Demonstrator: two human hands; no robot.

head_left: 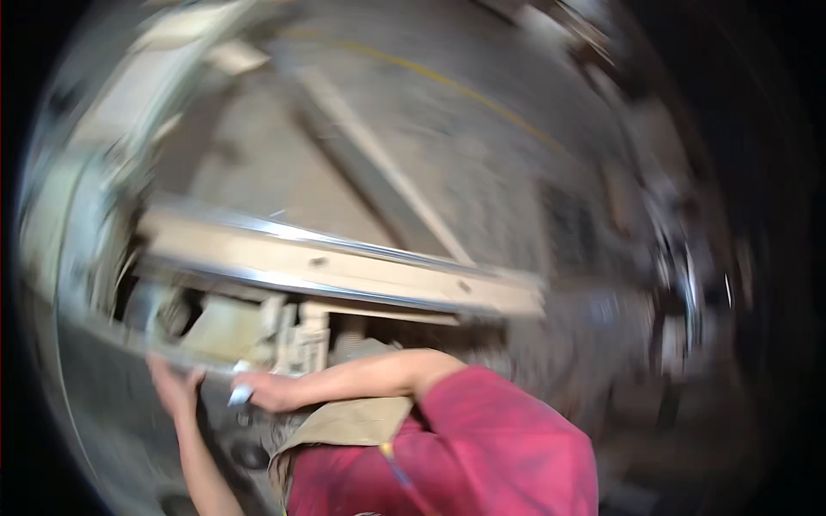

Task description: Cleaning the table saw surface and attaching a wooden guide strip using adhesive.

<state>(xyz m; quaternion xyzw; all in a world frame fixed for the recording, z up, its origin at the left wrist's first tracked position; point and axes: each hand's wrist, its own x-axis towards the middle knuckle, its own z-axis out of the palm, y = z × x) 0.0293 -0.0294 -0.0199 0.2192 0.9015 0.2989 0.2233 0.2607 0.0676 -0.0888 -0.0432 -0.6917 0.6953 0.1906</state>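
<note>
My left hand (175, 389) is at the grey edge of a machine (103, 370), thumb and fingers apart, with nothing seen in it. To its right, my right hand (271, 392) is closed round a small white and pale blue object (241, 393), whose kind is too blurred to make out. My right arm reaches across in front of me, over a tan apron (348, 422). Just beyond the hands, a pale boxy part (225, 328) sits inside the machine, beside a light-coloured bracket (307, 340).
A long pale beam (361, 268) with two shiny metal rails crosses beyond the machine opening. Past it, another long beam (379, 163) runs diagonally over the grey floor (482, 138), which has a yellow line (430, 74). Blurred equipment (680, 267) stands at the right.
</note>
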